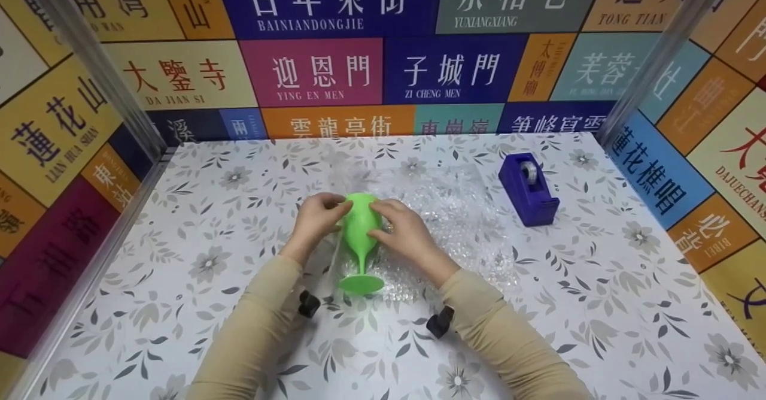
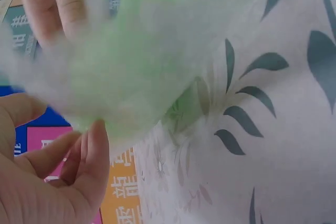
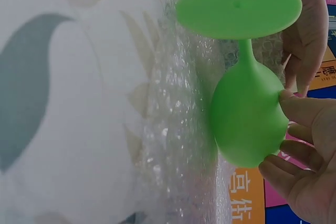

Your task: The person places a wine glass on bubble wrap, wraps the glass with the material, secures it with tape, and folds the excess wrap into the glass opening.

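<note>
Left fingers (image 2: 97, 145): pinching, as far as we can judge, the raised edge of the bubble wrap (image 1: 467, 226), which screens the goblet in the left wrist view. Right fingers (image 3: 281, 177): curled on the bowl of one green goblet (image 1: 360, 220), lying on its side between both sets of fingers. Step in hand, by our reading: seating the goblet at the wrap's left margin. Next move, we think, calls for steady right fingers while the left draw the edge over. Behind the fingers: tan sleeves (image 1: 263, 322), black wrist devices (image 1: 308, 304). Rightward of them: the wrap's remainder, spread out. Farther right, well apart: one purple tape dispenser (image 1: 528, 195). Beneath all: tabletop (image 1: 598, 304), white, grey leaf-and-flower print. Beyond: multicoloured wall panels (image 1: 311, 70), Chinese lettering; transparent posts (image 1: 652, 58) at the corners.
</note>
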